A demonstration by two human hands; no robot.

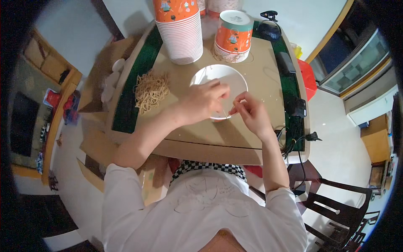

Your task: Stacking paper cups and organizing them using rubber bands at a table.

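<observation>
A white-lined paper tub (233, 75) stands in front of me on the table with its mouth facing up. My left hand (205, 101) is over its near left side, fingers curled and pinched together. Beside the near right rim my right hand (250, 112) pinches with thumb and forefinger. A thin tan string (225, 113) shows between the two hands at the rim; the fingers hide part of it. To the left lies a loose heap of similar tan strings (151, 91).
A tall stack of orange-and-white paper tubs (180, 38) rises behind the left hand. A shorter upturned stack (234, 38) stands behind the tub, string around its base. Black cables (294, 136) and adapters line the table's right edge. A dark chair (336, 206) stands at the right.
</observation>
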